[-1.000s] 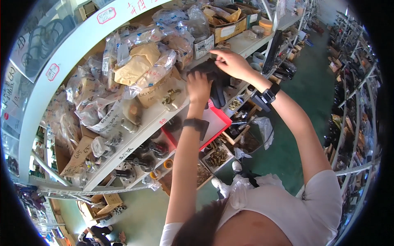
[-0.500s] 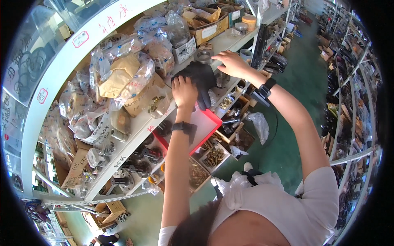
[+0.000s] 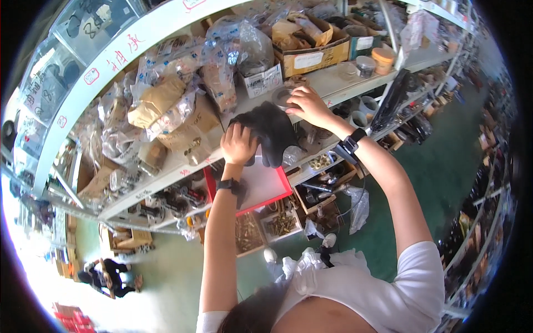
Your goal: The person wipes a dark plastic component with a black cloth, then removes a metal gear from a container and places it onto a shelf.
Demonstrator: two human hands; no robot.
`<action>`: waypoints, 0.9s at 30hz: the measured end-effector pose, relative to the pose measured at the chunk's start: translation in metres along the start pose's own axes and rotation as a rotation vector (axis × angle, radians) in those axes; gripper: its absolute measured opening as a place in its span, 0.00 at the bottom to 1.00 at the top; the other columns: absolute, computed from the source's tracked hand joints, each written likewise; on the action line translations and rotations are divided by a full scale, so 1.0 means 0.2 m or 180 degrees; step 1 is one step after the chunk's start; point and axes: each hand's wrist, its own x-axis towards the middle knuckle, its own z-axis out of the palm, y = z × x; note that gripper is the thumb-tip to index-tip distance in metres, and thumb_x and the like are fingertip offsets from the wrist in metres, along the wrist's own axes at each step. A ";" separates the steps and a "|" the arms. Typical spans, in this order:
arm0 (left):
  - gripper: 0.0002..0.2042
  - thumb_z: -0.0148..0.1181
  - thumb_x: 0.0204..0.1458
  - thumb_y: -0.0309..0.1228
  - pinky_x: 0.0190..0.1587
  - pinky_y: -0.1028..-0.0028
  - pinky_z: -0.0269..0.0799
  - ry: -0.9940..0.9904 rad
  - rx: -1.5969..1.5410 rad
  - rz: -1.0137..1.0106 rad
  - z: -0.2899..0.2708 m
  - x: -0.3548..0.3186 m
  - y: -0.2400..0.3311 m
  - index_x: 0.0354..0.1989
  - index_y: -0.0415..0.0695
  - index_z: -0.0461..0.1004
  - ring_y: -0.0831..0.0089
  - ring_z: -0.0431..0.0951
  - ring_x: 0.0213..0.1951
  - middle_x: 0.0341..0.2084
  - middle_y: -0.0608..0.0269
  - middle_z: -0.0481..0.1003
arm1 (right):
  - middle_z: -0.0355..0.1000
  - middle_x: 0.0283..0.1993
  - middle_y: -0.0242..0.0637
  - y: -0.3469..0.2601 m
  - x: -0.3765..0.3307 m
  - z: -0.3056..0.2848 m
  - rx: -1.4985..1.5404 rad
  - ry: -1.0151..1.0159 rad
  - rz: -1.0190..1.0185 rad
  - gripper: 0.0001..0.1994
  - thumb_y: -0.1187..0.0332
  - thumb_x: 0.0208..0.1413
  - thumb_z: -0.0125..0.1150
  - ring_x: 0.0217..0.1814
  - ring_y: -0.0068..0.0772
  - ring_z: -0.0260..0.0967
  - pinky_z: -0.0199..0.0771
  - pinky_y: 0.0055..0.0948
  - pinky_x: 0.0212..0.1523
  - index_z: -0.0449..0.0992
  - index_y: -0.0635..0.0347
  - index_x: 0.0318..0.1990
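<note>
A pair of black gloves [image 3: 272,132], seemingly bunched together, lies over the front edge of the shelf, some fingers dangling. My left hand [image 3: 239,145] presses down on their left side with bent fingers gripping the fabric. Behind the gloves a round metal ring [image 3: 282,97] rests on the shelf. My right hand [image 3: 312,106] reaches it from the right, with thumb and fingers closed at its rim. Below my left hand is a red-rimmed tray [image 3: 261,186] with a pale bottom, partly covered by my forearm and the gloves.
Bagged parts and a brown paper packet [image 3: 158,102] crowd the shelf [image 3: 183,173] on the left. An open cardboard box [image 3: 305,58] and an orange-lidded jar [image 3: 383,60] stand farther back. Lower down are bins of brass fittings [image 3: 280,223]. A person [image 3: 111,276] is at the lower left.
My right hand has gone from hovering open beside the metal ring to closing at its rim. My left hand stays on the gloves. The view has shifted, showing more of the shelf's far right.
</note>
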 end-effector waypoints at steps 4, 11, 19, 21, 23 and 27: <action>0.15 0.59 0.27 0.36 0.30 0.67 0.66 0.0010 0.0412 -0.0114 -0.01 -0.02 0.01 0.28 0.48 0.71 0.61 0.69 0.32 0.30 0.59 0.68 | 0.69 0.34 0.36 -0.01 -0.07 -0.03 0.0438 0.0529 -0.0130 0.11 0.63 0.44 0.61 0.41 0.36 0.64 0.62 0.33 0.46 0.73 0.60 0.32; 0.16 0.57 0.26 0.36 0.32 0.65 0.66 0.0009 0.0554 -0.0135 0.00 -0.04 0.00 0.30 0.48 0.71 0.61 0.69 0.33 0.33 0.60 0.69 | 0.67 0.34 0.34 0.20 -0.24 -0.21 -0.0105 0.0577 -0.0121 0.13 0.61 0.44 0.60 0.43 0.36 0.61 0.60 0.35 0.47 0.72 0.59 0.33; 0.13 0.51 0.40 0.33 0.49 0.59 0.62 -0.0620 0.0353 -0.1032 0.04 0.11 0.18 0.32 0.37 0.71 0.51 0.66 0.46 0.40 0.45 0.68 | 0.68 0.32 0.39 0.39 -0.27 -0.19 0.0236 0.0459 0.0359 0.11 0.64 0.45 0.60 0.39 0.39 0.63 0.61 0.34 0.43 0.72 0.62 0.32; 0.12 0.50 0.43 0.34 0.44 0.61 0.65 -0.1057 0.0029 -0.1213 0.07 0.20 0.17 0.31 0.38 0.70 0.52 0.67 0.42 0.39 0.49 0.68 | 0.68 0.32 0.39 0.39 -0.26 -0.19 0.0215 0.0434 0.0415 0.11 0.65 0.45 0.60 0.39 0.40 0.63 0.61 0.34 0.43 0.71 0.63 0.32; 0.13 0.49 0.43 0.35 0.44 0.61 0.65 -0.1427 -0.0259 -0.1339 0.07 0.26 0.16 0.31 0.38 0.69 0.53 0.67 0.43 0.38 0.49 0.68 | 0.68 0.33 0.39 0.38 -0.26 -0.18 0.0242 0.0505 0.0423 0.11 0.65 0.45 0.60 0.40 0.40 0.63 0.62 0.34 0.43 0.71 0.63 0.31; 0.13 0.47 0.43 0.35 0.45 0.61 0.65 -0.1493 -0.0484 -0.1122 0.14 0.33 0.19 0.33 0.38 0.69 0.53 0.67 0.44 0.39 0.49 0.67 | 0.68 0.31 0.40 0.35 -0.25 -0.19 0.0135 0.0550 0.0459 0.10 0.65 0.44 0.60 0.39 0.43 0.63 0.62 0.36 0.42 0.71 0.62 0.30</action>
